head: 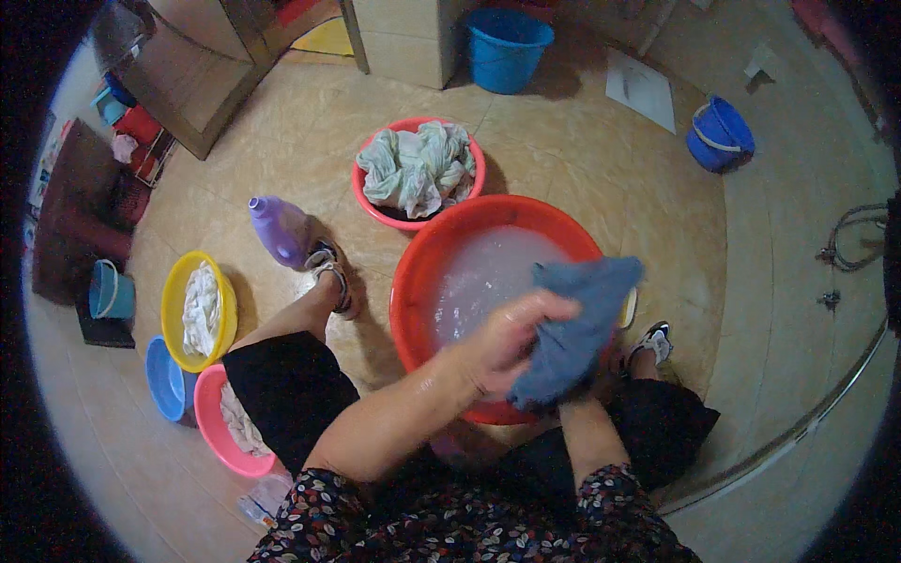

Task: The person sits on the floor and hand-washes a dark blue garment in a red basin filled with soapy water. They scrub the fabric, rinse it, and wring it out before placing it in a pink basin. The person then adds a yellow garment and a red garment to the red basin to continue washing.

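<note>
A blue-grey cloth (pixel 588 317) hangs over the right side of a large red basin (pixel 408 302). My left hand (pixel 503 345) grips its near left side, with the thumb and fingers pressed against the fabric. Behind the cloth my right hand is hidden; only the forearm leads up to it from below, so its grip cannot be seen. Cloudy, whitish water (pixel 486 281) with some bubbles fills the basin between my legs. Wet patches shine on my left wrist and forearm.
A red-pink basin (pixel 360 193) of pale wet laundry (pixel 419 165) touches the large basin's far side. A purple detergent bottle (pixel 278 229) stands by my left foot. Yellow (pixel 229 331), blue (pixel 165 383) and pink (pixel 236 461) basins sit leftward; blue buckets (pixel 510 60) (pixel 721 134) stand farther off.
</note>
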A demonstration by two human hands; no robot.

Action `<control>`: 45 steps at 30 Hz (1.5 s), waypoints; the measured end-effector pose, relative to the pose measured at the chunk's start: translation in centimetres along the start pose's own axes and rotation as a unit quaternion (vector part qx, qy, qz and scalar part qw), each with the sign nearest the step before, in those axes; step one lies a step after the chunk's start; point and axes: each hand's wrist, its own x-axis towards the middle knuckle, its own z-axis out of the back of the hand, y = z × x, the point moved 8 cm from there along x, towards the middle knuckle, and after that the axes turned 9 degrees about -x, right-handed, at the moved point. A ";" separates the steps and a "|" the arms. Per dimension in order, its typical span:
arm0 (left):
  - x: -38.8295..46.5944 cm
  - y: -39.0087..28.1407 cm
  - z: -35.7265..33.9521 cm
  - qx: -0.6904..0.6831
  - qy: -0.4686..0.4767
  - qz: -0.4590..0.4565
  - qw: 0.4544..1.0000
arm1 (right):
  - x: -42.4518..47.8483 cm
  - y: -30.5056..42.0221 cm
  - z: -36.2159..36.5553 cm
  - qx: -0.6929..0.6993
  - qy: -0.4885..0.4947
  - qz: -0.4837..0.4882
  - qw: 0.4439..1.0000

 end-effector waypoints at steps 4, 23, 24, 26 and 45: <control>1.1 -6.3 12.7 0.176 -0.219 -0.080 0.957 | -1.5 2.1 0.2 -0.230 0.021 0.009 0.973; 0.0 -1.2 15.3 0.560 -0.250 -0.260 0.746 | -30.5 26.3 -14.7 0.013 0.110 0.458 0.882; 0.3 -0.6 17.6 0.448 -0.291 -0.190 0.824 | -28.6 26.0 -14.8 -0.020 0.080 0.455 0.887; -0.1 1.4 21.4 0.236 -0.339 -0.081 0.907 | -24.1 24.6 -12.6 -0.094 -0.008 0.436 0.895; -2.2 1.9 22.3 0.153 -0.305 -0.139 0.930 | -6.7 0.7 -5.6 0.004 0.030 -0.012 0.999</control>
